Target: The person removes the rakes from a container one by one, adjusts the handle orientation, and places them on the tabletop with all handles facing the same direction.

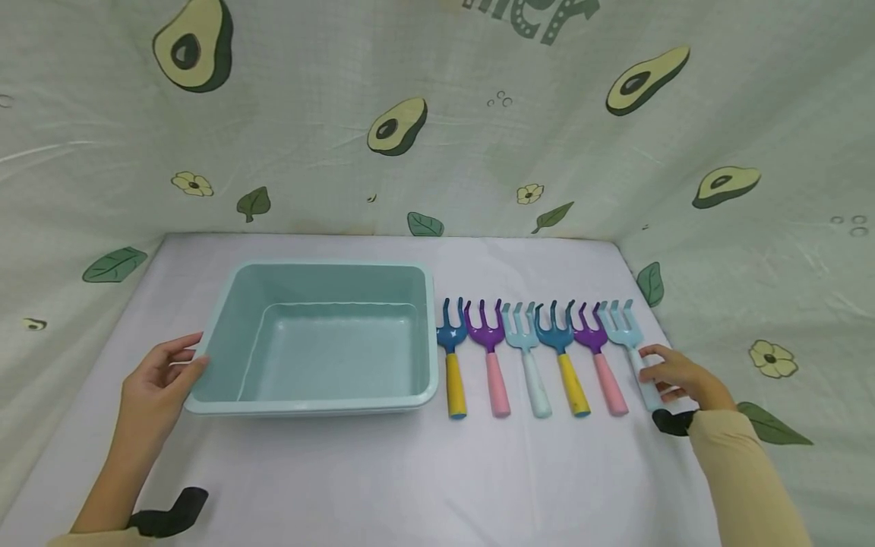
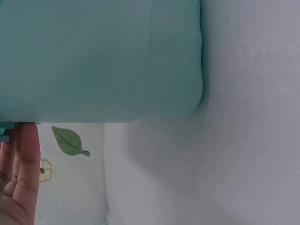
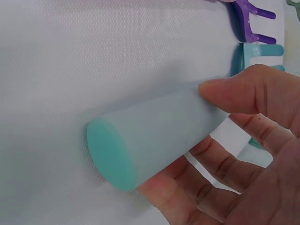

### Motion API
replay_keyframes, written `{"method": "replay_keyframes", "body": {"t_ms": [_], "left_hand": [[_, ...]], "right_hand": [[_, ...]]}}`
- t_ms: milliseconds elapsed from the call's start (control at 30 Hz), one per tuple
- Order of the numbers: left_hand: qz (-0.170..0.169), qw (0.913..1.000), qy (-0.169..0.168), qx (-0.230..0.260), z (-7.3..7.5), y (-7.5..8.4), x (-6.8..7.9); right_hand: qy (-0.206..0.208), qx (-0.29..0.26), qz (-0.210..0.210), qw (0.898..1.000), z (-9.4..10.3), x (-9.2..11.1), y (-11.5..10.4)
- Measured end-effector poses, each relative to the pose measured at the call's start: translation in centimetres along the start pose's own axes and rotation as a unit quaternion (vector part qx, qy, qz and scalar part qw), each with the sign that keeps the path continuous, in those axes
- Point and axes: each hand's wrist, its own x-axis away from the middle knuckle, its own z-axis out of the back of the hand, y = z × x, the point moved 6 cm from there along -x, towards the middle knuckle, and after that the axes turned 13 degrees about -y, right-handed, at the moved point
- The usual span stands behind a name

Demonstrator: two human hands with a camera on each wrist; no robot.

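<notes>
A light teal plastic basin (image 1: 312,407) stands left of the middle of the table. My left hand (image 1: 153,380) grips its left rim, thumb over the edge and fingers below. From the left wrist view, the basin's outer wall (image 2: 98,61) fills the upper left, with fingertips at the rim. On the far right lies a light blue hand fork (image 1: 622,327), tines pointing away. My right hand (image 1: 687,377) holds its pale handle (image 3: 159,133) between thumb and fingers; the handle's teal butt end faces the wrist camera.
Between basin and right hand, several more hand forks lie in a row, including a blue one with a yellow handle (image 1: 456,385), a purple one with a pink handle (image 1: 497,384) and a light blue one (image 1: 536,386). Avocado-print cloth (image 1: 307,167) hangs around the white table (image 1: 410,486).
</notes>
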Motion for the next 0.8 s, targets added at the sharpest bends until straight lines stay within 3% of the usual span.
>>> {"method": "replay_keyframes", "body": {"t_ms": [267,567,800], "left_hand": [[0.007,1.0,0.003,-0.002,0.0,0.0,0.0],[0.006,1.0,-0.001,-0.005,-0.1,-0.1,-0.1],[-0.001,0.9997,-0.021,-0.012,0.0,0.1,-0.2]], "right_hand": [[0.016,0.004,-0.025,1.0,0.3,-0.4,-0.2],[0.019,0.013,-0.025,0.999,0.4,-0.6,0.2],[0.032,0.055,-0.022,0.998,0.5,0.1,-1.6]]}}
